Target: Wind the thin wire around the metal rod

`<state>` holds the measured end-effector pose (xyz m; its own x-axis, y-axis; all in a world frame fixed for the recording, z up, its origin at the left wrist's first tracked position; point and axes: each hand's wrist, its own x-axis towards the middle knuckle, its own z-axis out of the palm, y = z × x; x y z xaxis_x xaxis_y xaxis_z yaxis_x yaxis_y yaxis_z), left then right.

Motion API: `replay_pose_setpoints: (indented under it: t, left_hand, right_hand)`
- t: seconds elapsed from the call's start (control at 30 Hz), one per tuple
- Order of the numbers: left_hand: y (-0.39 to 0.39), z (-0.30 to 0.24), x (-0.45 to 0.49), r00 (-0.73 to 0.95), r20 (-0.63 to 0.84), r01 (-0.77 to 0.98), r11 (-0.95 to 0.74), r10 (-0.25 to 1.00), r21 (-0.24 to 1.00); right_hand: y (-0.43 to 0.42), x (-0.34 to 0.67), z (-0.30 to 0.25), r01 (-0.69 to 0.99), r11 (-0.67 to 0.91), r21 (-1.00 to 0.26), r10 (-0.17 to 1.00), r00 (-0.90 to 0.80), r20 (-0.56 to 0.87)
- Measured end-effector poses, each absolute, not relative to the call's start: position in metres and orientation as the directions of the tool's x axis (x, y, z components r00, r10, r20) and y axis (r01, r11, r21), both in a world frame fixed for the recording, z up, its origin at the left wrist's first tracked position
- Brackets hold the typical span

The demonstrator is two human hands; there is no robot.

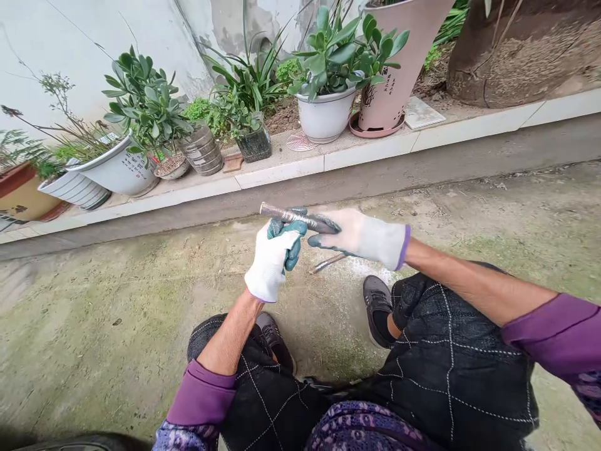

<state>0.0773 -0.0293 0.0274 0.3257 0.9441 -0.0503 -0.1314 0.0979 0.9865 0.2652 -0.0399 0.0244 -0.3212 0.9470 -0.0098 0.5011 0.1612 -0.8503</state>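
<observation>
A short dark brown rod with a shiny silvery stretch along its middle lies nearly level in front of me. My left hand, in a white glove with a green coating, has its fingers wrapped round the rod from below. My right hand, gloved the same way with a purple cuff, holds the rod's right end between thumb and fingers. On the ground beneath the hands rests a second thin rod, partly shiny, its right end hidden by my right hand. White crumbs are scattered beside it.
A low tiled ledge runs across ahead, bearing several potted plants, among them a white pot and a tall pink pot. My shoes stand on mossy concrete. A dark rounded object shows at the bottom left.
</observation>
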Motion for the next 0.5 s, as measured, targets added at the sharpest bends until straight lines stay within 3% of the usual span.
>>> replay_pose_setpoints:
  t: [0.1, 0.17, 0.23, 0.33, 0.4, 0.5]
  left_hand:
    - [-0.027, 0.026, 0.078, 0.288, -0.051, -0.138, 0.094, 0.956, 0.986]
    - [-0.027, 0.029, 0.076, 0.309, -0.040, -0.154, 0.091, 0.950, 0.984]
    - [-0.028, 0.035, 0.072, 0.355, -0.030, -0.153, 0.090, 0.934, 0.984]
    - [-0.029, 0.044, 0.068, 0.433, -0.016, -0.120, 0.075, 0.901, 0.990]
    - [-0.029, 0.047, 0.066, 0.449, -0.015, -0.098, 0.067, 0.893, 0.993]
    - [-0.026, 0.044, 0.065, 0.397, -0.052, -0.043, 0.075, 0.916, 0.996]
  right_hand:
    - [-0.037, 0.258, 0.026, 0.735, 0.243, -0.634, 0.969, -0.158, 0.188]
    - [-0.040, 0.256, 0.031, 0.720, 0.241, -0.651, 0.969, -0.140, 0.204]
    - [-0.045, 0.256, 0.037, 0.594, 0.206, -0.778, 0.977, -0.170, 0.129]
    - [-0.052, 0.256, 0.047, 0.309, -0.021, -0.951, 0.954, -0.279, -0.111]
    - [-0.053, 0.257, 0.050, 0.197, -0.161, -0.967, 0.926, -0.310, -0.217]
    - [-0.047, 0.263, 0.050, 0.147, -0.215, -0.966, 0.939, -0.242, -0.246]
